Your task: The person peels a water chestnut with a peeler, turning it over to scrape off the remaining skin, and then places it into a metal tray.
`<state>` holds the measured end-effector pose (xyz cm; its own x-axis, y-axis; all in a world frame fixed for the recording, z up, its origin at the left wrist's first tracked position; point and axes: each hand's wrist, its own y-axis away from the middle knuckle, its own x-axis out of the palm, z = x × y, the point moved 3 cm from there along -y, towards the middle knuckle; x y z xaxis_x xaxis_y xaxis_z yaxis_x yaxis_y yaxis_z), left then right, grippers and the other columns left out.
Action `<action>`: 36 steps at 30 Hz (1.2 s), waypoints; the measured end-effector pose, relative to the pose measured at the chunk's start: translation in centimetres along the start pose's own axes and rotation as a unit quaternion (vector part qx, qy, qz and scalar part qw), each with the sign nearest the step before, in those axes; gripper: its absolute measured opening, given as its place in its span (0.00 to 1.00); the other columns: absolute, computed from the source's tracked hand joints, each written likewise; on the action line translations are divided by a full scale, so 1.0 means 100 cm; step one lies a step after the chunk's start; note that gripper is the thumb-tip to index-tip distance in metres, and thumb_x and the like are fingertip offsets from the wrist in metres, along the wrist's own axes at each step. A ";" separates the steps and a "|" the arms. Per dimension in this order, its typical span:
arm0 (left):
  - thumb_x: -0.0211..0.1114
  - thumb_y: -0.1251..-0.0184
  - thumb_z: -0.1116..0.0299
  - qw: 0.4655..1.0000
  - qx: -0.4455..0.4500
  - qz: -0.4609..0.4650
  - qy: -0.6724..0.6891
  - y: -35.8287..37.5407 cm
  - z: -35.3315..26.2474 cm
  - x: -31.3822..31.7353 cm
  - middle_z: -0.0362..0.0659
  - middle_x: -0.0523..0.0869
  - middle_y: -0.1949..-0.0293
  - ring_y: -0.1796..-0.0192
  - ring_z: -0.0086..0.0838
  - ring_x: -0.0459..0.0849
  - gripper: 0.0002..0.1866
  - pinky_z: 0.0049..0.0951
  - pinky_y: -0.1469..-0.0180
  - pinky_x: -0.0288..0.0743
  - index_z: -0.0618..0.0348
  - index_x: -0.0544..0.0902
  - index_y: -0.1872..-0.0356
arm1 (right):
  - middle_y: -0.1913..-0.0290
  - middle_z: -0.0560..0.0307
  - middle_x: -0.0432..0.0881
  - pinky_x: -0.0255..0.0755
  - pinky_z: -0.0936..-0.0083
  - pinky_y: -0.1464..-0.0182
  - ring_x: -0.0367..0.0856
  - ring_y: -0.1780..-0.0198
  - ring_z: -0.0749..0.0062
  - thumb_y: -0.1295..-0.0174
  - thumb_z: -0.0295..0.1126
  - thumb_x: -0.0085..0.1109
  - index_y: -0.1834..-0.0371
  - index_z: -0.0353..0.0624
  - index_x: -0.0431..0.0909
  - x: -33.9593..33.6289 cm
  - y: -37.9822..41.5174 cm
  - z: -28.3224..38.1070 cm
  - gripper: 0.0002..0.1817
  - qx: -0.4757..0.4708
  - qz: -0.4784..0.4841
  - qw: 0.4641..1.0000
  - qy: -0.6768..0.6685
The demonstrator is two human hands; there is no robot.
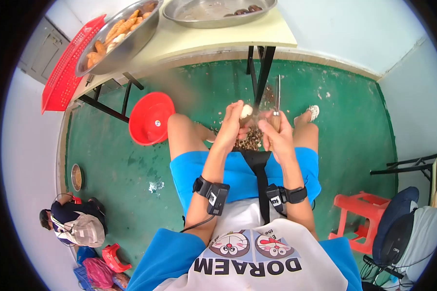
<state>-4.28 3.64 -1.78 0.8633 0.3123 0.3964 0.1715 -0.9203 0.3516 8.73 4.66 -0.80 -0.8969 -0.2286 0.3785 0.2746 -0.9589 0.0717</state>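
Note:
Above my lap, my left hand [232, 123] is closed round a pale, partly brown piece [246, 112], its light end showing between thumb and fingers. Close beside it on the right, my right hand [278, 133] grips the wooden handle [275, 120] of a knife, its thin blade [278, 92] pointing up and away from me. The two hands are slightly apart. Below them, brown and pale scraps [250, 139] lie heaped on the green floor between my legs.
A red basin [152, 119] stands on the floor left of my knee. The table [213, 42] ahead bears a metal bowl [141, 36] of orange and pale pieces, a metal tray [218, 22] and a red basket [65, 77]. Another person [77, 220] is at lower left, a red stool [359, 213] at right.

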 end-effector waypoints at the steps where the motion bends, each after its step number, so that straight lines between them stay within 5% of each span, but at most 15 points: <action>1: 0.42 0.33 0.48 0.997 -0.029 0.065 -0.015 -0.001 0.001 0.003 0.35 0.70 0.79 0.84 0.14 0.60 0.17 0.16 0.85 0.48 0.51 0.68 0.62 | 0.70 0.59 0.75 0.56 0.87 0.92 0.65 0.89 0.86 0.52 0.28 0.64 0.64 0.41 0.63 0.006 0.001 0.002 0.18 -0.019 0.027 0.999 0.005; 5: 0.40 0.34 0.45 0.976 -0.059 0.203 -0.057 0.003 -0.001 0.018 0.34 0.71 0.78 0.83 0.15 0.62 0.22 0.16 0.84 0.48 0.53 0.72 0.60 | 0.71 0.58 0.74 0.57 0.87 0.92 0.65 0.89 0.86 0.52 0.27 0.64 0.66 0.42 0.62 0.010 0.001 -0.004 0.18 -0.027 0.000 0.998 0.048; 9: 0.35 0.34 0.42 0.979 -0.107 0.164 -0.063 -0.008 0.008 0.022 0.37 0.73 0.75 0.80 0.20 0.66 0.27 0.19 0.82 0.54 0.54 0.72 0.59 | 0.72 0.58 0.74 0.57 0.87 0.92 0.65 0.89 0.86 0.52 0.27 0.64 0.66 0.43 0.62 -0.004 -0.005 -0.009 0.17 -0.063 -0.090 0.993 0.042; 11: 0.44 0.36 0.43 0.985 -0.126 0.076 -0.091 -0.019 0.019 0.011 0.41 0.75 0.73 0.77 0.27 0.72 0.25 0.26 0.78 0.61 0.54 0.74 0.58 | 0.73 0.58 0.73 0.56 0.86 0.93 0.64 0.91 0.83 0.50 0.27 0.63 0.66 0.43 0.62 -0.016 -0.008 -0.010 0.16 -0.056 -0.125 0.990 -0.020; 12: 0.50 0.40 0.47 0.871 0.112 0.011 -0.479 -0.030 0.025 -0.003 0.43 0.78 0.72 0.74 0.32 0.75 0.21 0.30 0.75 0.65 0.54 0.76 0.59 | 0.74 0.58 0.73 0.56 0.86 0.93 0.64 0.91 0.83 0.50 0.27 0.63 0.65 0.43 0.62 -0.024 -0.010 -0.010 0.16 -0.058 -0.137 0.988 -0.029; 13: 0.56 0.44 0.51 0.561 0.326 -0.053 -0.759 -0.028 0.025 -0.001 0.45 0.80 0.70 0.72 0.37 0.77 0.19 0.34 0.71 0.69 0.54 0.78 0.60 | 0.74 0.59 0.73 0.56 0.85 0.93 0.64 0.91 0.83 0.50 0.27 0.63 0.65 0.43 0.62 -0.031 -0.011 -0.009 0.16 -0.060 -0.148 0.986 -0.036; 15: 0.63 0.54 0.58 0.661 0.123 0.258 -0.694 -0.024 0.062 -0.009 0.45 0.83 0.67 0.63 0.43 0.78 0.15 0.42 0.59 0.70 0.52 0.82 0.64 | 0.74 0.58 0.73 0.57 0.85 0.93 0.64 0.91 0.83 0.50 0.28 0.63 0.65 0.43 0.63 -0.040 -0.014 -0.008 0.16 -0.067 -0.158 0.985 -0.031; 17: 0.62 0.54 0.60 0.624 -0.038 0.416 -0.660 -0.026 0.117 -0.048 0.41 0.84 0.67 0.55 0.41 0.76 0.14 0.45 0.49 0.65 0.51 0.83 0.66 | 0.74 0.58 0.73 0.56 0.85 0.93 0.64 0.91 0.83 0.50 0.28 0.64 0.66 0.43 0.63 -0.044 -0.015 -0.010 0.16 -0.058 -0.161 0.984 -0.039; 24: 0.66 0.55 0.57 0.426 -0.208 0.292 -0.831 -0.002 0.094 -0.077 0.43 0.84 0.65 0.53 0.36 0.75 0.14 0.40 0.48 0.63 0.54 0.85 0.69 | 0.76 0.60 0.72 0.56 0.84 0.93 0.63 0.92 0.82 0.51 0.28 0.65 0.66 0.43 0.63 -0.041 -0.026 -0.023 0.17 0.005 -0.144 0.990 -0.009; 27: 0.66 0.55 0.57 0.501 -0.325 0.405 -0.692 -0.007 0.127 -0.104 0.44 0.84 0.67 0.58 0.33 0.78 0.14 0.34 0.54 0.68 0.56 0.85 0.71 | 0.77 0.60 0.72 0.55 0.84 0.93 0.63 0.92 0.82 0.51 0.29 0.65 0.66 0.43 0.63 -0.042 -0.030 -0.031 0.17 0.031 -0.128 0.991 -0.001; 29: 0.65 0.56 0.58 0.638 -0.273 0.368 -0.619 -0.024 0.102 -0.111 0.44 0.84 0.70 0.64 0.30 0.80 0.14 0.29 0.61 0.71 0.59 0.84 0.74 | 0.77 0.60 0.72 0.55 0.84 0.93 0.63 0.92 0.82 0.51 0.29 0.65 0.66 0.42 0.64 -0.043 -0.034 -0.035 0.17 0.039 -0.130 0.991 0.005; 30: 0.66 0.57 0.54 0.674 -0.254 0.271 -0.638 -0.032 0.084 -0.110 0.46 0.83 0.72 0.67 0.31 0.80 0.19 0.30 0.65 0.72 0.63 0.83 0.74 | 0.76 0.61 0.72 0.54 0.85 0.93 0.63 0.92 0.83 0.50 0.29 0.64 0.66 0.43 0.64 -0.044 -0.035 -0.036 0.16 0.038 -0.129 0.991 0.014; 31: 0.64 0.53 0.54 0.786 -0.166 0.191 -0.564 -0.042 0.080 -0.122 0.43 0.83 0.74 0.71 0.29 0.79 0.18 0.30 0.67 0.72 0.62 0.83 0.77 | 0.75 0.61 0.72 0.53 0.85 0.92 0.63 0.91 0.83 0.50 0.30 0.64 0.67 0.43 0.64 -0.046 -0.034 -0.038 0.15 0.040 -0.129 0.991 0.025; 34: 0.60 0.49 0.56 0.727 -0.128 0.153 -0.657 -0.071 0.085 -0.120 0.43 0.82 0.76 0.73 0.28 0.80 0.17 0.30 0.69 0.72 0.62 0.82 0.76 | 0.75 0.62 0.72 0.53 0.85 0.92 0.63 0.91 0.83 0.50 0.30 0.64 0.67 0.43 0.64 -0.042 -0.035 -0.038 0.16 0.050 -0.123 0.991 0.026; 36: 0.57 0.45 0.57 0.792 -0.413 0.189 -0.407 -0.078 0.122 -0.106 0.46 0.83 0.72 0.69 0.29 0.82 0.18 0.30 0.68 0.73 0.64 0.82 0.70 | 0.76 0.61 0.72 0.54 0.85 0.92 0.62 0.91 0.83 0.50 0.30 0.64 0.67 0.43 0.64 -0.039 -0.034 -0.037 0.16 0.055 -0.123 0.990 0.029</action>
<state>-8.98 4.69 -19.03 0.8565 -0.5141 0.0465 -0.2522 -0.3381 0.9067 10.05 8.20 -5.91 -0.9589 -0.0021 0.2839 0.0784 -0.9631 0.2575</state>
